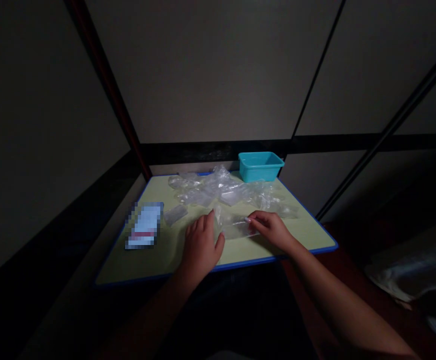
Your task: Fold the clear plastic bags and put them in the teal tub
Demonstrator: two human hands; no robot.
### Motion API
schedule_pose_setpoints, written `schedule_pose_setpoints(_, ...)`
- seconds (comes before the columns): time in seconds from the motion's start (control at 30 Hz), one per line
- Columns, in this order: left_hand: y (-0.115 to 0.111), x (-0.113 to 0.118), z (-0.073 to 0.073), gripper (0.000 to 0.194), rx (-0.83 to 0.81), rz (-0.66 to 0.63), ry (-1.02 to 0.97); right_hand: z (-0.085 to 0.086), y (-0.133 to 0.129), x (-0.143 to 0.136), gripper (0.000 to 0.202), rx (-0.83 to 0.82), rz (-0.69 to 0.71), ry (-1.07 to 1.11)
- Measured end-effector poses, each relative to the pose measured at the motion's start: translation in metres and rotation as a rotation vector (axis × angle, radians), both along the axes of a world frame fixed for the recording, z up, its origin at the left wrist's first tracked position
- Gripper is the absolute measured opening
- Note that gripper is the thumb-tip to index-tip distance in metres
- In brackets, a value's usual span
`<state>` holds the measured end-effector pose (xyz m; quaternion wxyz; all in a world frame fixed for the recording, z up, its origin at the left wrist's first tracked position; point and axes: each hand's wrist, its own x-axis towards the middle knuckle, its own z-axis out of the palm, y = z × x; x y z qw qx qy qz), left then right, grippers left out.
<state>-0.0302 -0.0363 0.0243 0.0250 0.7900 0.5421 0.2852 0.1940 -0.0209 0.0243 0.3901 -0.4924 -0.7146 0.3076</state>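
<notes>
Head view: a clear bag (236,229) lies between the right hand (273,231), pinching its edge, and the loosely spread left hand (201,245).

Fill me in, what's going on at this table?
A person is handling a clear plastic piece at the front of the table. The right hand pinches it at one end; the left hand is at the other, though whether it grasps it is unclear. More crumpled clear plastic lies behind, and a turquoise bin stands toward the back right.
</notes>
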Motion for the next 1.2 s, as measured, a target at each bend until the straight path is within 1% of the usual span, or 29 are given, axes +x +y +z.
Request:
schedule_pose_setpoints(0.03,-0.003,0.004,0.001,0.063,0.025,0.02,0.005,0.0,-0.001,0.0,0.029,0.004,0.0,0.0)
schedule_pose_setpoints(0.1,-0.006,0.012,0.003,0.072,0.016,0.049,0.027,0.002,-0.002,-0.001,0.029,0.011,0.0,-0.004)
schedule_pose_setpoints(0.13,-0.006,0.015,0.003,0.074,-0.01,0.053,0.046,0.003,-0.003,-0.001,0.029,0.013,-0.002,-0.005)
schedule_pose_setpoints(0.23,-0.002,0.018,0.002,0.071,-0.086,0.053,0.107,0.006,-0.005,0.0,0.029,0.02,-0.01,-0.008)
schedule_pose_setpoints(0.33,0.005,0.011,0.0,0.068,-0.117,0.034,0.126,0.007,-0.005,0.002,0.028,0.041,-0.012,-0.006)
schedule_pose_setpoints(0.43,0.011,-0.006,0.0,0.055,-0.14,-0.035,0.081,0.006,-0.003,0.004,0.027,0.054,-0.017,-0.01)
schedule_pose_setpoints(0.5,0.015,-0.021,0.001,0.043,-0.182,-0.086,0.027,0.004,-0.003,0.006,0.028,0.054,-0.02,-0.013)
schedule_pose_setpoints(0.57,0.018,-0.037,0.003,0.034,-0.259,-0.146,-0.038,0.002,-0.003,0.007,0.029,0.042,-0.018,-0.001)
schedule_pose_setpoints(0.67,0.021,-0.059,0.006,0.029,-0.389,-0.233,-0.14,-0.002,-0.003,0.008,0.031,0.003,-0.005,0.057)
schedule_pose_setpoints(0.73,0.023,-0.07,0.008,0.029,-0.47,-0.247,-0.21,-0.004,-0.002,0.008,0.034,-0.035,0.007,0.109)
schedule_pose_setpoints(0.87,0.027,-0.078,0.011,0.034,-0.673,-0.223,-0.438,-0.004,0.005,0.005,0.04,-0.135,0.025,0.186)
schedule_pose_setpoints(0.97,0.03,-0.078,0.009,0.044,-0.822,-0.199,-0.653,-0.005,0.011,0.004,0.043,-0.19,0.013,0.196)
schedule_pose_setpoints(1.03,0.031,-0.077,0.007,0.049,-0.889,-0.19,-0.721,-0.008,0.014,0.003,0.042,-0.216,-0.012,0.181)
schedule_pose_setpoints(1.1,0.031,-0.076,0.007,0.047,-0.884,-0.186,-0.692,-0.011,0.016,0.003,0.039,-0.268,-0.018,0.163)
schedule_pose_setpoints(1.13,0.031,-0.075,0.008,0.045,-0.838,-0.175,-0.651,-0.013,0.016,0.003,0.038,-0.295,-0.013,0.146)
schedule_pose_setpoints(1.2,0.03,-0.07,0.013,0.039,-0.682,-0.13,-0.537,-0.016,0.017,0.001,0.033,-0.316,-0.003,0.078)
